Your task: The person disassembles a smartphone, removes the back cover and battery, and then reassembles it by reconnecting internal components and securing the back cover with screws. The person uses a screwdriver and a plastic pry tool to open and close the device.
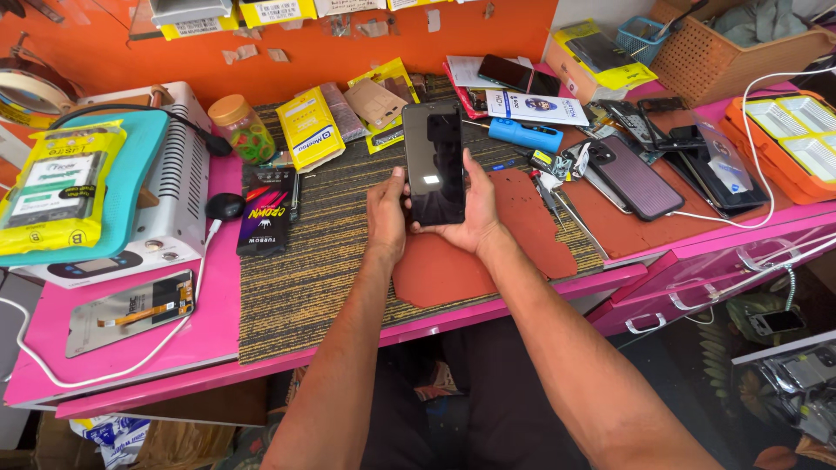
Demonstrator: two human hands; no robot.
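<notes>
I hold a black smartphone (433, 161) upright over the striped mat (305, 261), its dark glossy screen facing me. My left hand (386, 213) grips its lower left edge with the thumb against the side. My right hand (470, 209) cups the lower right edge and back, thumb resting on the screen's bottom. Both forearms reach up from the bottom of the view. A reddish-brown rubber mat (453, 265) lies under my hands.
On the pink workbench (131, 348) sit a white machine with a teal pad (174, 174), yellow packets (309, 126), a jar (242, 129), a black packet (266, 211), a blue tool (524, 135), several phones (634, 184), an orange tray (797, 144) and a loose screen part (131, 311).
</notes>
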